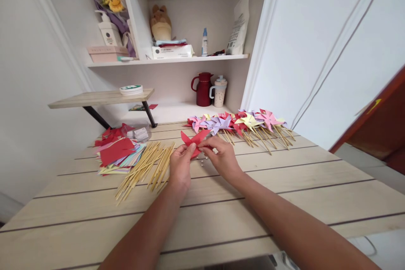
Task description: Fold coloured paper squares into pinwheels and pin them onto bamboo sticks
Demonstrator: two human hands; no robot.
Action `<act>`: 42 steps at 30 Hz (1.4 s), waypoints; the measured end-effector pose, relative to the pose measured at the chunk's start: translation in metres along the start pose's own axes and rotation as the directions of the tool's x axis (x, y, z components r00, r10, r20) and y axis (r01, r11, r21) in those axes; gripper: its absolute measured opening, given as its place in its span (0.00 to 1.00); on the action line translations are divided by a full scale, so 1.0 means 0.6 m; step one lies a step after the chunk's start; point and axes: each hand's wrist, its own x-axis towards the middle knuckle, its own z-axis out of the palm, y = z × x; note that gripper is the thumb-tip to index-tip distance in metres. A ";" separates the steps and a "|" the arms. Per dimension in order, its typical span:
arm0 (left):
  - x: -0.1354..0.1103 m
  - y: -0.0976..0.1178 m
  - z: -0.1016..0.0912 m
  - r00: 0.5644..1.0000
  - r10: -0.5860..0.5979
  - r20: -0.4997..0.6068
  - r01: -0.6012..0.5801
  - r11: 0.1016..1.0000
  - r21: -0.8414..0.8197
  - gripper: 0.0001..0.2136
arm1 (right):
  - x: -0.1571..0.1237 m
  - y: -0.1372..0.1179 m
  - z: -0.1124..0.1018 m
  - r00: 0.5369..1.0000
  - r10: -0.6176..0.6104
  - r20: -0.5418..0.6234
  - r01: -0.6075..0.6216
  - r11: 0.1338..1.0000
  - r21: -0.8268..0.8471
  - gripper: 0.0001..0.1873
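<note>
My left hand (180,164) and my right hand (221,157) meet over the middle of the wooden table (284,185). Both pinch a red paper pinwheel (194,139), its folded points sticking up and outward between the fingertips. A few small pins (202,161) lie on the table just under the hands. A loose heap of bamboo sticks (147,168) lies left of my left hand. Further left sits a stack of coloured paper squares (118,156), red on top.
Finished pinwheels on sticks (243,124), in pink, purple, yellow and red, lie in a row at the table's far right. A clear plastic box (139,133) sits behind the paper. A red jug (203,88) and a mug (219,91) stand at the back under a cluttered shelf (167,60).
</note>
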 end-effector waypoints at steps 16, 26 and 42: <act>0.001 0.010 0.002 0.990 -0.010 0.139 -0.003 0.996 0.089 0.12 | 0.002 0.008 -0.002 0.967 0.250 0.055 -0.254 0.964 0.084 0.06; 0.000 0.014 0.005 0.994 0.102 0.035 -0.107 0.963 0.248 0.07 | 0.002 0.008 -0.002 0.976 0.212 0.045 -0.216 0.970 0.110 0.06; 0.025 0.003 -0.033 0.954 0.075 -0.289 -0.059 0.996 0.064 0.11 | 0.009 0.028 -0.010 0.834 0.548 0.067 -0.495 0.689 0.530 0.14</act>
